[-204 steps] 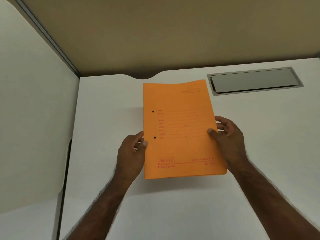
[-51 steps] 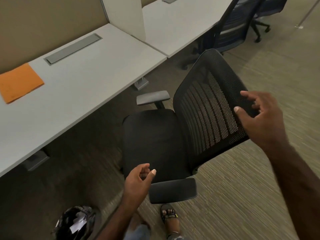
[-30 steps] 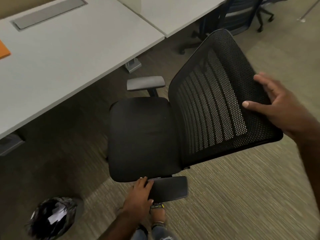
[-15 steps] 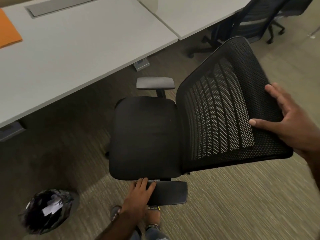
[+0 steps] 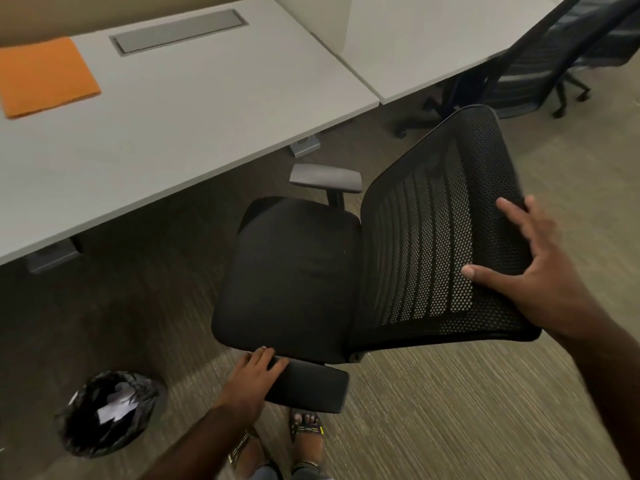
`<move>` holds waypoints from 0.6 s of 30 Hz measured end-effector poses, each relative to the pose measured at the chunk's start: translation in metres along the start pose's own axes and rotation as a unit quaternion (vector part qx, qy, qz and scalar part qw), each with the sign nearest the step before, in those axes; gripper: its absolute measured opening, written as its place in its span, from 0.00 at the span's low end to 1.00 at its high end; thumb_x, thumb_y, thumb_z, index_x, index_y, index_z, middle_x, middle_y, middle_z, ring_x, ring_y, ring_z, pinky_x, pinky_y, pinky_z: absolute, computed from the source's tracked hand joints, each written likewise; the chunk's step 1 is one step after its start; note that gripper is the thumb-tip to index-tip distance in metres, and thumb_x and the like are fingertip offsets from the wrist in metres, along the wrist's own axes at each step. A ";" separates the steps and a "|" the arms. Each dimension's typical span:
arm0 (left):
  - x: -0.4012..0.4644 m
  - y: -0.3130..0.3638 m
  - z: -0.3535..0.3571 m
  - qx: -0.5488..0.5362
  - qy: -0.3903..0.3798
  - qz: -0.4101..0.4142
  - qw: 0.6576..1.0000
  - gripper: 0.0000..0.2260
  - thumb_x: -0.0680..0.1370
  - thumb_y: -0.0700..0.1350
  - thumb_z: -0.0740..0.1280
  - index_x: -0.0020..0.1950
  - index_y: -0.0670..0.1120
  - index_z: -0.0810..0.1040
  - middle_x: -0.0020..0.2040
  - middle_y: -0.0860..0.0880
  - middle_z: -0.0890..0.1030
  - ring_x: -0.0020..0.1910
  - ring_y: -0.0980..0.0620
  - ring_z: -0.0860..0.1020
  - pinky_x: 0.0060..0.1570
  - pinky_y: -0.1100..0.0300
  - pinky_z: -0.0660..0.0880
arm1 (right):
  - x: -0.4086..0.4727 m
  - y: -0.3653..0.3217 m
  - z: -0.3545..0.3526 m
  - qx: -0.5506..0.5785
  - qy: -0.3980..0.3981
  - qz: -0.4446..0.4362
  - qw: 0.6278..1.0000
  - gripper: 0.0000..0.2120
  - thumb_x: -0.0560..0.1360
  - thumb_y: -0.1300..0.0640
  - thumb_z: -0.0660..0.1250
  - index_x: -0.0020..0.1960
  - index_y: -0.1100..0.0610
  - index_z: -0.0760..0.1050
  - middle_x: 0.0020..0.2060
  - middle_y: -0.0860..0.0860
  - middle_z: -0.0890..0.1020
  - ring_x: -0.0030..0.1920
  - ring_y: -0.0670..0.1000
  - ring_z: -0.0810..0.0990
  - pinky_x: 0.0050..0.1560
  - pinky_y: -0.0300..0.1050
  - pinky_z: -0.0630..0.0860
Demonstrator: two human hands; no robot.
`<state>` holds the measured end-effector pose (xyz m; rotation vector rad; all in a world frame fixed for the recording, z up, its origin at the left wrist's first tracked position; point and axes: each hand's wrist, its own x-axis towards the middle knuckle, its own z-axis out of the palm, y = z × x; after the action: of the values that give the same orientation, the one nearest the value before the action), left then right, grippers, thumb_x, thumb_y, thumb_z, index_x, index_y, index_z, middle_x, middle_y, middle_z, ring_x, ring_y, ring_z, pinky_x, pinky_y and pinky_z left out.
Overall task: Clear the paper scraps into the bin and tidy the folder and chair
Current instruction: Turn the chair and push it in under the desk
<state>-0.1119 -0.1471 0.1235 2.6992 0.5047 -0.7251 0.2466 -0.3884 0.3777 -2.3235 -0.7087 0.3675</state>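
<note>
A black office chair (image 5: 294,271) with a mesh back stands on the carpet a short way out from the white desk (image 5: 173,109). My right hand (image 5: 530,275) grips the top edge of the mesh backrest, thumb on the front. My left hand (image 5: 254,375) rests on the near armrest (image 5: 311,382), fingers over its front end. The orange folder (image 5: 43,76) lies flat at the desk's far left. A black-lined bin (image 5: 107,412) with white paper scraps inside stands on the floor at lower left.
A grey cable tray lid (image 5: 180,31) is set into the desk top. A second desk (image 5: 415,39) adjoins on the right, with other dark chairs (image 5: 540,57) behind it. My sandalled feet (image 5: 304,431) are just behind the chair.
Earlier I held the folder over the desk; it now lies there. Both hands reached the chair and took hold of backrest and armrest. Over the last half second the grip holds and the view shifts slightly.
</note>
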 end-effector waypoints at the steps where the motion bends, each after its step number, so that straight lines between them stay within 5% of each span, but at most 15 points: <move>1: -0.002 -0.005 0.000 -0.002 0.001 -0.002 1.000 0.37 0.80 0.38 0.66 0.83 0.56 0.52 0.84 0.47 0.53 0.84 0.44 0.51 0.82 0.48 0.50 | -0.002 -0.005 0.004 0.001 -0.001 0.001 1.000 0.53 0.61 0.37 0.81 0.80 0.30 0.59 0.85 0.39 0.48 0.84 0.46 0.50 0.79 0.52 0.55; 9: -0.006 -0.005 -0.030 -0.118 0.035 -0.028 0.992 0.45 0.76 0.59 0.72 0.84 0.58 0.48 0.85 0.50 0.52 0.84 0.49 0.49 0.81 0.51 0.46 | -0.017 -0.047 0.045 -0.018 0.017 0.009 1.000 0.51 0.66 0.30 0.73 0.84 0.40 0.56 0.86 0.42 0.40 0.84 0.43 0.33 0.82 0.56 0.43; 13: -0.010 0.035 -0.071 -0.193 0.133 0.048 0.971 0.47 0.73 0.68 0.71 0.84 0.59 0.49 0.84 0.54 0.55 0.83 0.53 0.53 0.81 0.55 0.55 | -0.032 -0.069 0.074 -0.023 0.044 0.021 0.999 0.50 0.69 0.26 0.70 0.84 0.44 0.58 0.86 0.42 0.40 0.84 0.45 0.32 0.82 0.58 0.43; 18: -0.027 0.079 -0.116 -0.243 0.259 0.124 0.926 0.42 0.75 0.68 0.68 0.83 0.58 0.53 0.83 0.57 0.59 0.82 0.59 0.56 0.79 0.58 0.61 | -0.056 -0.105 0.115 -0.023 0.061 0.005 0.998 0.49 0.69 0.26 0.67 0.84 0.45 0.59 0.87 0.45 0.42 0.85 0.49 0.32 0.80 0.54 0.40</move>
<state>-0.0524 -0.1816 0.2487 2.3826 0.3783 0.1836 0.1104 -0.2950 0.3678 -2.3718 -0.6516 0.2125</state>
